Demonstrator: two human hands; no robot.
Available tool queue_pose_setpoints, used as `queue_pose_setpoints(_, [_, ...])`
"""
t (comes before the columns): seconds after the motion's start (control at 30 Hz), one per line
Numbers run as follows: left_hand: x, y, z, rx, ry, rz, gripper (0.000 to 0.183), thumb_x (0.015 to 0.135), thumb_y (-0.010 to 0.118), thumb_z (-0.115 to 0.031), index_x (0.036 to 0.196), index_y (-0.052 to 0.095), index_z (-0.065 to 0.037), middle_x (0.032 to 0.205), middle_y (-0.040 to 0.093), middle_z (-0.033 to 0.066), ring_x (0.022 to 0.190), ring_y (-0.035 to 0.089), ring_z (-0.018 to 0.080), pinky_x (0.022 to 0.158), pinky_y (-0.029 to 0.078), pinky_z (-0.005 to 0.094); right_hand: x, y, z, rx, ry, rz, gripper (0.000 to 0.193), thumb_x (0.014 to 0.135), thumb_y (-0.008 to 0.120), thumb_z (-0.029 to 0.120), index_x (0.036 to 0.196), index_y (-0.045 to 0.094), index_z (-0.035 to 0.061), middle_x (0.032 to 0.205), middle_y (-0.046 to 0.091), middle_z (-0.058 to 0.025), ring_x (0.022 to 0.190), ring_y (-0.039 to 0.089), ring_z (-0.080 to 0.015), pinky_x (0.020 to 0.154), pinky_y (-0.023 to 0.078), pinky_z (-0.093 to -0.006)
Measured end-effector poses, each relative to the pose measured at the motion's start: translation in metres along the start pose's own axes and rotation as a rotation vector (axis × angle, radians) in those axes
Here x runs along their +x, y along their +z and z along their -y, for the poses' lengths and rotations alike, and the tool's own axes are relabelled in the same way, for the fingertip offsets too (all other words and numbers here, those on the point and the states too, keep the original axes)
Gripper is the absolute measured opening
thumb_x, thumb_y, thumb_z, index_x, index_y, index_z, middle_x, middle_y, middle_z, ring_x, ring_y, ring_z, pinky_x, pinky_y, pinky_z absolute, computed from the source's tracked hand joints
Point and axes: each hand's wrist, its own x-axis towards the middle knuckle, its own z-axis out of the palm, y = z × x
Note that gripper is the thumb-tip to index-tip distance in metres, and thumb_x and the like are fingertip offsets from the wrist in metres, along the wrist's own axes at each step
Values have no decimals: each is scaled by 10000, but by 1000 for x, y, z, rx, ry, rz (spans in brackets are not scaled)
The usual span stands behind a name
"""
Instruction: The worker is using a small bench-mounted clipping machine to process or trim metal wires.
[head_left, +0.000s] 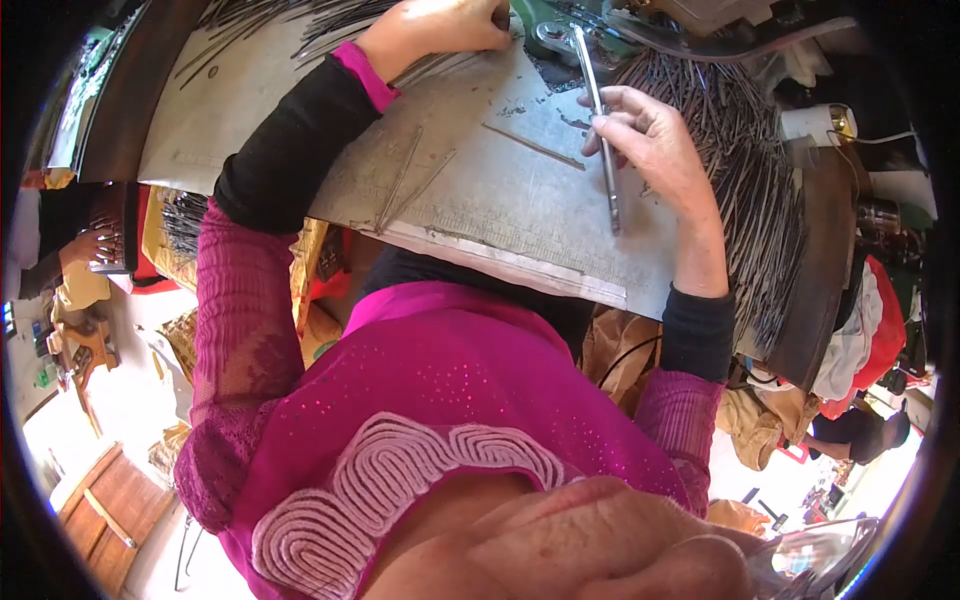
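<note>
A grey worktop (465,145) spans the top. Right hand (655,145), upper right: fingers clamp a metal tool (609,180). Left hand (440,27), top centre: grip unclear.

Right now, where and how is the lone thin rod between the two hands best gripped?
Probably pinched at its middle, from above and the person's side: the thin rod is straight, lying flat, with open grey surface on that side, while its right end sits close to the right hand and its silver tool.

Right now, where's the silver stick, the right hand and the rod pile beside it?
Silver stick (608,178), head view: lower shaft.
Right hand (654,143), head view: its middle.
Rod pile (755,200), head view: its middle.
</note>
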Motion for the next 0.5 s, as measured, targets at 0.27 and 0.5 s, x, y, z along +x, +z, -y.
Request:
queue_pose_setpoints(0.27, [6,-6,6,-586,-68,202,224,730,588,-215,710,635,3,586,609,67,513,587,127,484,469,267,1,11,-8,207,85,103,244,828,551,220,995,582,45,713,577,10,591,516,-46,511,399,-177])
queue_pose_setpoints(0.5, [1,2,-12,-35,109,45,251,692,620,-256,733,641,-10,637,616,160,573,613,273,549,488,361,2,10,-11,247,69,123,261,824,549,238,995,581,43,730,572,13,599,515,-44,507,403,-178])
